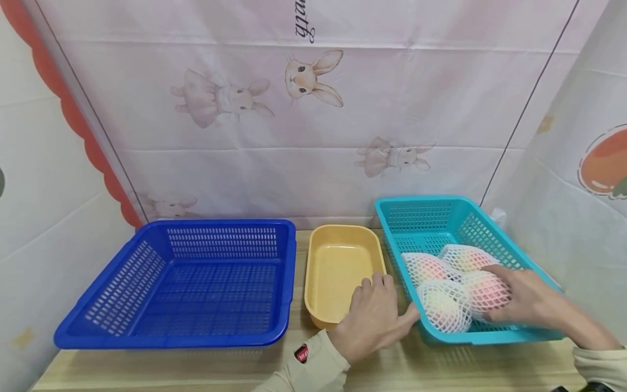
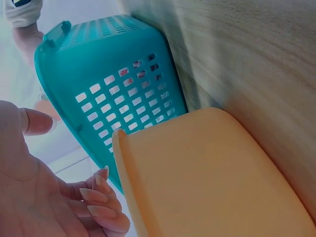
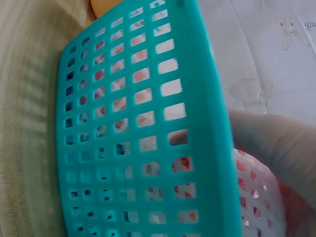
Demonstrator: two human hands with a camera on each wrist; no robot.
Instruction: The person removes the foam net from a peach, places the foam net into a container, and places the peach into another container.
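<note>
Several round pink-and-yellow fruits in white foam nets (image 1: 443,307) lie grouped in the turquoise basket (image 1: 509,247) on the right. My right hand (image 1: 536,302) reaches over that basket's side and grips the rightmost netted fruit (image 1: 489,291), thumb and fingers on opposite sides of it. In the right wrist view the basket wall (image 3: 207,123) hides most of the grip. My left hand (image 1: 374,321) hovers over the near right edge of the yellow tub (image 1: 317,272), fingers loosely bent and holding nothing; its thumb is close to the turquoise basket's rim.
A large blue basket (image 1: 289,272) stands on the left with nothing in it. All three containers sit side by side on a wooden table (image 1: 196,370). Behind them hangs a pale cloth (image 1: 235,179) printed with rabbits, and further cloth closes off both sides.
</note>
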